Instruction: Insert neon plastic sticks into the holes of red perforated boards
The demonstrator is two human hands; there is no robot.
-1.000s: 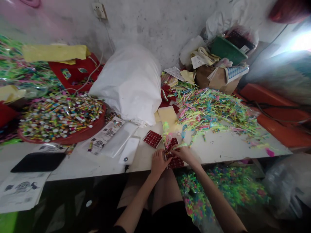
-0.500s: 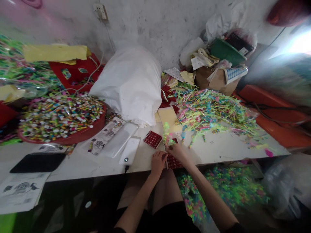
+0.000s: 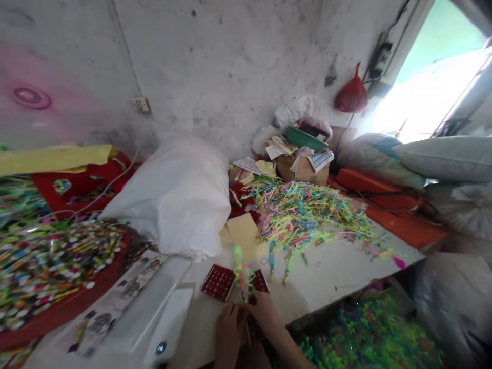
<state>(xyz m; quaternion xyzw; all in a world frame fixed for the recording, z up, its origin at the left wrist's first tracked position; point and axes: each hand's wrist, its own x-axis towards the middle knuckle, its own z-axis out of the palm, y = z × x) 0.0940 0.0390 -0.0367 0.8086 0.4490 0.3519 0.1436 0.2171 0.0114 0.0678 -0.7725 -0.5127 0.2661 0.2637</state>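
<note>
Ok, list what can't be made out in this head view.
Head view:
Anything between left hand and right hand: hidden by both.
Red card: near part hidden by the right hand.
Tub: cut by left edge.
Paper strip: print blurred.
Sack: contents hidden by its sides.

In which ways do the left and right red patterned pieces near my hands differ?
The left red piece shows nearly its whole top, while the right red piece is partly hidden. The right hand covers part of the right red piece; no hand covers the left red piece. The left red piece's far edge slopes down rightward; the right red piece's slopes up. Both are dark red with pale marks.
</note>
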